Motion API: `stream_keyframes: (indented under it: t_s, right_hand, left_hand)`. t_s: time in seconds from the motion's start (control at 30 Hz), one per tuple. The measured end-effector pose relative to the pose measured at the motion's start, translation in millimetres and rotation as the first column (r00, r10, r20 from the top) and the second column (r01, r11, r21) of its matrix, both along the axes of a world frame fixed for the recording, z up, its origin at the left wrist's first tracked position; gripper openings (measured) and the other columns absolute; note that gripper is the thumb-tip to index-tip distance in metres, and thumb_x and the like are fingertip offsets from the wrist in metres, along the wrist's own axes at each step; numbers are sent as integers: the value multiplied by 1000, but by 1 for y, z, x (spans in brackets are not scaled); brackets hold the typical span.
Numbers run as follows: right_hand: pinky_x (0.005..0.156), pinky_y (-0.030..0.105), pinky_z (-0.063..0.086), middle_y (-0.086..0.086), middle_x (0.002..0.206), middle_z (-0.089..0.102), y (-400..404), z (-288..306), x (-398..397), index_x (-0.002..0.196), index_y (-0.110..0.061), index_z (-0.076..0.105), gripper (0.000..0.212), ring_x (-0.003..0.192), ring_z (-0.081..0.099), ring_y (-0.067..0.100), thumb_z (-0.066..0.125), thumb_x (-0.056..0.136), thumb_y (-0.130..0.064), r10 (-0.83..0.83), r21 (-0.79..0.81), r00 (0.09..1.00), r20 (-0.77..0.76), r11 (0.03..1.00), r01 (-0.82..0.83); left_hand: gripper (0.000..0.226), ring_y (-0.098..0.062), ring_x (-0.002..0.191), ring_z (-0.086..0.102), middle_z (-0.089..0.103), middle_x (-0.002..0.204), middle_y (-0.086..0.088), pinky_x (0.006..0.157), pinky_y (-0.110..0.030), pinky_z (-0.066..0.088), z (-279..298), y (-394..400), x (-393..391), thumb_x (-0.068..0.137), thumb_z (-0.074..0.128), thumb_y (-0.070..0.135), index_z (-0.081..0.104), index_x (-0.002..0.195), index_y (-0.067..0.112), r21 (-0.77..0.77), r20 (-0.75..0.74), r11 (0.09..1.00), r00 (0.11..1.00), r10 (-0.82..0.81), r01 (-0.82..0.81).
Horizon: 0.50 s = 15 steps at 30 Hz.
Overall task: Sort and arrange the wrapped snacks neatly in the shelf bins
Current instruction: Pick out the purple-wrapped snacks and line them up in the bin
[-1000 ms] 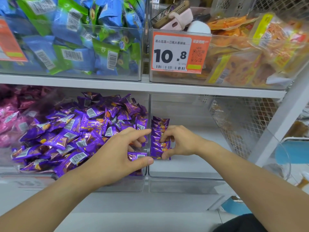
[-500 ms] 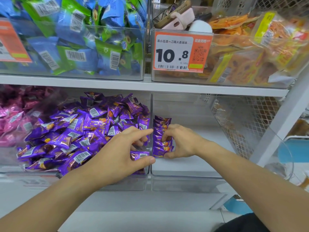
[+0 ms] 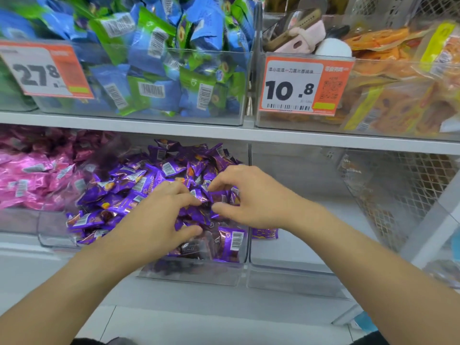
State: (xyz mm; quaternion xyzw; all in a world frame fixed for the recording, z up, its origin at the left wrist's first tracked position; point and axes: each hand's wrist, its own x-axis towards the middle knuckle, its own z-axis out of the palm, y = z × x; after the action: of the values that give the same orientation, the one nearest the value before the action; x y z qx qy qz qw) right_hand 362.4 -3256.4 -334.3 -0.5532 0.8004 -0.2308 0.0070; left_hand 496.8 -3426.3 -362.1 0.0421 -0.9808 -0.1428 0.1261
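So there's just the head view here. Half a second back the right hand (image 3: 251, 197) was pressed against the little upright row of purple snacks in the right-hand clear bin (image 3: 298, 267), squaring it up. Now it's moved across the divider and sits over the loose purple pile (image 3: 139, 185) in the middle of the frame, next to the left hand (image 3: 159, 217), which was already on that side. My read: the row is done for the moment and both hands are going for the next few pieces to add to it.

Left hand: fingers bent down into the heap, thumb out low near the bin's front, and it looks like it's touching wrappers, but I can't tell if it's actually got one. Right hand: fingers curled with the tips down at the wrappers, thumb pointing left underneath, kind of a claw. It could be pinching one, but the blur makes it impossible to say.

The pile itself is a jumbled heap of shiny purple foil packets, barcodes facing every direction, filling the middle bin (image 3: 189, 272) on the lower shelf. Of the neat row only one purple end (image 3: 264, 233) pokes out under the right wrist, just right of the divider. The rest of that bin looks bare.
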Motion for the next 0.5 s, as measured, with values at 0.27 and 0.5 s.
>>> stream_keyframes:
  t_s: [0.27,0.5]
  right_hand:
    - [81,38,55,1,101,68,-21,-10,3,116,-28,61,45,92,62,22,66,76,-8,-56,286,990,-129,954,92]
    - [73,16,53,-9,92,72,6,9,9,106,-24,70,31,80,67,5,73,80,-7,-88,-34,974,210,995,97]
  left_hand:
    - [44,-19,112,42,56,121,5,99,-41,42,-7,-21,-2,77,74,47,71,116,26,-72,-69,996,997,39,-44]
    - [28,-19,108,42,59,110,8,92,-42,33,-13,-15,-8,73,75,53,76,94,35,-169,-74,985,996,-45,31]
